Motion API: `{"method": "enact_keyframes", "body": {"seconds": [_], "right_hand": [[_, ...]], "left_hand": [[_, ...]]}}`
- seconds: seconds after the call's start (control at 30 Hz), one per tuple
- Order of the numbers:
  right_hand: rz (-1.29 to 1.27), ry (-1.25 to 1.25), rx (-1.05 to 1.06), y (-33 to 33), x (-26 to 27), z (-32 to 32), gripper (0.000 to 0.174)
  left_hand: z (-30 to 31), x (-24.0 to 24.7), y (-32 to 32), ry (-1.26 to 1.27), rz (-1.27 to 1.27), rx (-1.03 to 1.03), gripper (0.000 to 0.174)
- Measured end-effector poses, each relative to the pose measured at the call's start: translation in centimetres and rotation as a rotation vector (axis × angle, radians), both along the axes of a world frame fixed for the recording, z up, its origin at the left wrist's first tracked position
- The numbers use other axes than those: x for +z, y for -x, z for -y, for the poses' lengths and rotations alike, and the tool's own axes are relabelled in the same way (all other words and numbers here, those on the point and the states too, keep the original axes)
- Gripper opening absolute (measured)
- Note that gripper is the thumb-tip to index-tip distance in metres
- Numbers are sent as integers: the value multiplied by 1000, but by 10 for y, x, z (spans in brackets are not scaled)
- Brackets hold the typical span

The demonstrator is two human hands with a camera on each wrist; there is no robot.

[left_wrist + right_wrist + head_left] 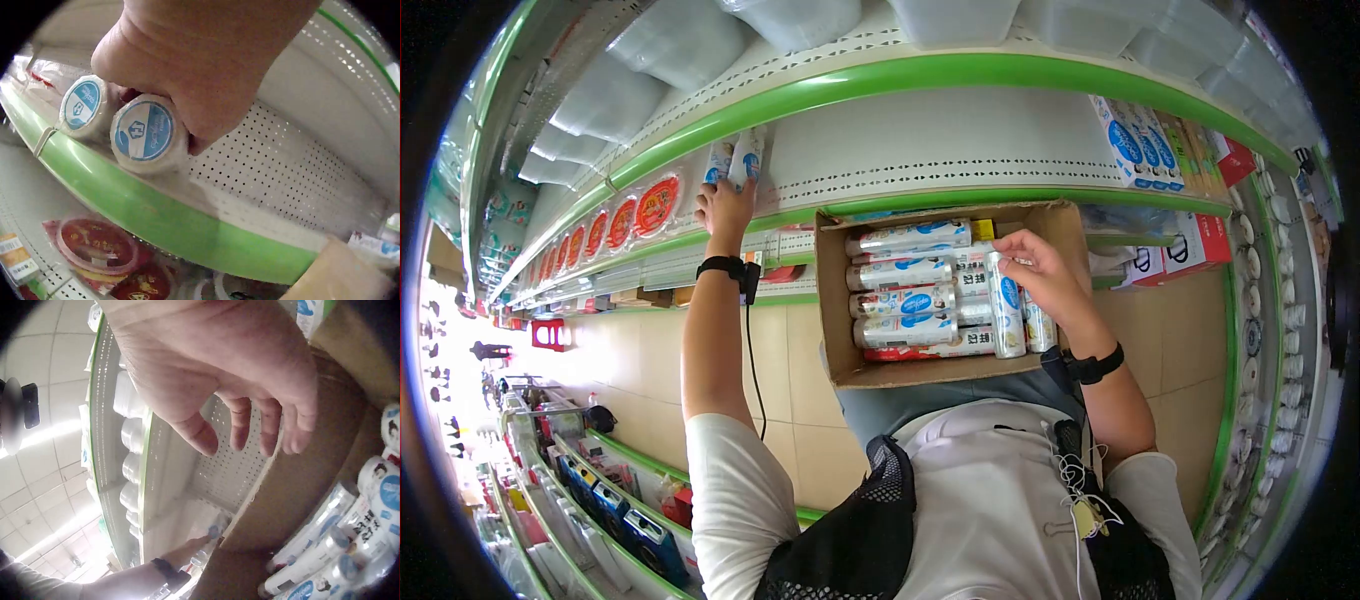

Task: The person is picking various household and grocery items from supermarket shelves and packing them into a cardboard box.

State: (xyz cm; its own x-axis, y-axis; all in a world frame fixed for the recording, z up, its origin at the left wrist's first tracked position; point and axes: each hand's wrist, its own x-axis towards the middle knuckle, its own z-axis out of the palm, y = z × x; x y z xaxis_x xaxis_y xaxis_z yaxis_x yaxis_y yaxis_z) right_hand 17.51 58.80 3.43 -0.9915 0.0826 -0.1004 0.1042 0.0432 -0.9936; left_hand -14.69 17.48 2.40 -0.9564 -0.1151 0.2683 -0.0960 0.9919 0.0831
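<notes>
At the shelf's left part, my left hand (728, 208) grips a white wrapped roll (149, 134) with a blue-and-white round end. A second such roll (84, 106) stands right beside it, both with their ends toward the green shelf edge. My right hand (1040, 270) hovers over the right side of a cardboard box (832, 350), fingers loosely bent with nothing between them in the right wrist view. Below it in the head view, a white and blue roll (1006, 315) lies across the others. More rolls (903, 300) lie in rows inside the box.
Round red-labelled packs (657, 205) line the shelf left of my left hand. Blue and white boxes (1135, 145) stand at the shelf's right end. Clear plastic containers (790, 20) fill the shelf above. The green shelf edge (960, 197) runs just behind the box.
</notes>
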Motion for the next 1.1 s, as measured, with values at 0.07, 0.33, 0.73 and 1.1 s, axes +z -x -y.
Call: {"method": "enact_keyframes", "body": {"seconds": [0.07, 0.33, 0.73, 1.1], "right_hand": [[5, 4, 8, 2, 1, 0, 22], [-1, -29, 46, 6, -5, 8, 23], [39, -44, 67, -2, -13, 4, 21], [56, -10, 76, -6, -16, 5, 21]], "left_hand": [[0, 0, -5, 33, 16, 14, 68], [19, 4, -8, 32, -98, -197, 64], [34, -11, -1, -157, -195, -58, 53], [67, -17, 23, -436, -102, -166, 64]]}}
